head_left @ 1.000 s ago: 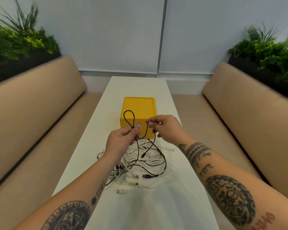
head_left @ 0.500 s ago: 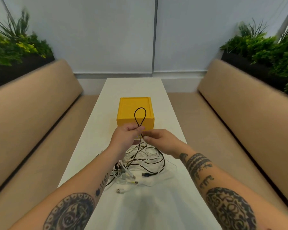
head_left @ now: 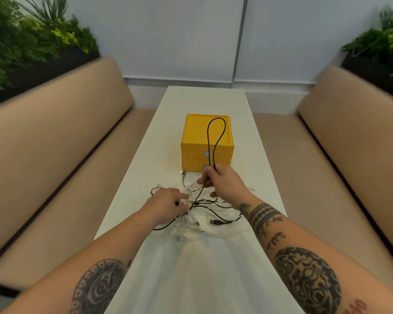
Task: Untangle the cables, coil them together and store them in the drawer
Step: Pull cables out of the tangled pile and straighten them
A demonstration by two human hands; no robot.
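Observation:
A yellow two-drawer box (head_left: pixel 195 141) stands mid-table, both drawers closed. In front of it lies a tangle of white and black cables (head_left: pixel 204 214). My right hand (head_left: pixel 225 182) pinches a black cable (head_left: pixel 222 130) whose loop stands up in front of the box. My left hand (head_left: pixel 166 205) is down on the left of the tangle, fingers reaching into the white cables; whether it grips one is unclear. A black USB plug (head_left: pixel 214 222) lies at the pile's near edge.
The long white table (head_left: pixel 204 268) runs away from me between two tan bench seats (head_left: pixel 55 137) (head_left: pixel 349 132). Planters with green plants (head_left: pixel 21 41) sit behind each backrest. A small metal plug (head_left: pixel 183 172) lies by the box's left corner.
My left hand let go of the black loop and dropped to the cable pile. My right hand now holds the loop alone, and it stands taller.

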